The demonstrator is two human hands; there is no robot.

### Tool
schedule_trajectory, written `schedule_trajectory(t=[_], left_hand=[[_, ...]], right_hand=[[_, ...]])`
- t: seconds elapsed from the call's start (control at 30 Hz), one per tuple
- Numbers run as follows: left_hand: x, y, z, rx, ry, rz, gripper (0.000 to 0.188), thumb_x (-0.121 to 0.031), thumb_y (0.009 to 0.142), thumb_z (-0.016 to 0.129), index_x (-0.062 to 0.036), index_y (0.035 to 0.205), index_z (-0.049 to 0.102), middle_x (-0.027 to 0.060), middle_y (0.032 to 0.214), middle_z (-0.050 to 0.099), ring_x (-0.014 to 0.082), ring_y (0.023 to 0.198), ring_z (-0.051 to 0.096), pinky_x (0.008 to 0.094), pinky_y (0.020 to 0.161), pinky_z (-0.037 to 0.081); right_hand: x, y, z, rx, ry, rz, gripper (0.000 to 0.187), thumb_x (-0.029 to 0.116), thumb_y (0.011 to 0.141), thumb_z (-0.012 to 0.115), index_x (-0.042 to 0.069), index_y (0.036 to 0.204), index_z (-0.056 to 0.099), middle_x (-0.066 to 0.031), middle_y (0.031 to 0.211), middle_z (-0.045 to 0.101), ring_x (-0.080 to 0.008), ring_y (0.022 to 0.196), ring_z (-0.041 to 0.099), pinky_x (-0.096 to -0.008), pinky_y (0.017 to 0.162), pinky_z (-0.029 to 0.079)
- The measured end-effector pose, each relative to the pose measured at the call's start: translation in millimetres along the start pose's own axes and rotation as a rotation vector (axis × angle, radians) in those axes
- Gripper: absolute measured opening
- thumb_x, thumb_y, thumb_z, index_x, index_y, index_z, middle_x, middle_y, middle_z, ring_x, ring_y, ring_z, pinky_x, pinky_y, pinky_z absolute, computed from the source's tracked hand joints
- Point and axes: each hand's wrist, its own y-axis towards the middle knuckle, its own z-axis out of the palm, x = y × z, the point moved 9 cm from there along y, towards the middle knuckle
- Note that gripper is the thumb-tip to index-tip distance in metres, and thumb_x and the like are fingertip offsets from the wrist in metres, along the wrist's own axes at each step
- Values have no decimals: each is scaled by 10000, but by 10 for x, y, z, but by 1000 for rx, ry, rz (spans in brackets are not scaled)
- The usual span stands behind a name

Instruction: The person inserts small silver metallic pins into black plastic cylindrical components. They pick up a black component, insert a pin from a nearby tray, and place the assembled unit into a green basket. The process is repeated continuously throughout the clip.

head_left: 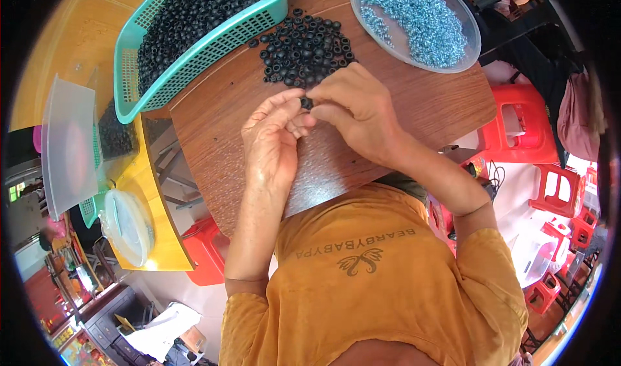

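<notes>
Over the wooden table my two hands meet at one small round black piece with a hole. My left hand pinches it between thumb and forefinger, the other fingers loosely curled. From the other side my right hand closes on it with thumb and forefinger; whether those fingertips hold anything more is hidden. Just beyond my hands lies a loose pile of the same black pieces. At the far right a clear round tray holds many tiny shiny blue pieces.
A turquoise mesh basket full of black pieces stands at the far left of the brown tabletop. Further left, a yellow table carries clear plastic containers and a round lidded tub. Red stools stand to the right.
</notes>
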Motion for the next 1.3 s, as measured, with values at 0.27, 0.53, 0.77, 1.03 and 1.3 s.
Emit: schedule_trajectory(t=[0.27, 0.53, 0.77, 1.03, 1.3], left_hand=[[-20, -93, 24, 9, 209, 126, 114, 2, 832, 627, 42, 937, 610, 117, 866, 656, 167, 687, 598, 260, 635, 462], [-58, -186, 101, 34, 143, 197, 116, 41, 802, 645, 30, 916, 626, 108, 867, 649, 159, 740, 598, 277, 694, 492], [-263, -365, 265, 7, 410, 435, 150, 97, 776, 643, 35, 912, 622, 86, 870, 637, 115, 761, 587, 223, 712, 502], [-158, -298, 268, 4, 194, 321, 180, 104, 786, 629, 20, 942, 597, 72, 907, 625, 95, 755, 576, 199, 707, 483], [-190, -399, 289, 24, 407, 426, 177, 93, 787, 635, 17, 944, 607, 52, 888, 617, 89, 771, 565, 197, 711, 470]], right_hand=[[143, -105, -52, -10, -38, -64, 157, 31, 681, 691, 50, 831, 647, -57, 763, 592, -245, 735, 520, -342, 625, 440], [127, -173, -88, -87, 15, 25, 210, 32, 663, 718, 39, 859, 641, -79, 789, 611, -266, 737, 545, -349, 633, 452], [89, -223, -147, -137, 105, 75, 196, -17, 685, 710, 29, 864, 643, -64, 797, 625, -205, 718, 561, -297, 613, 448], [37, -248, -181, -185, 172, 193, 197, -6, 685, 713, 29, 853, 616, -64, 806, 612, -209, 719, 556, -301, 587, 459], [7, -299, -126, -132, 140, 113, 195, -4, 664, 722, 33, 823, 616, -72, 778, 596, -246, 716, 547, -331, 628, 444]])
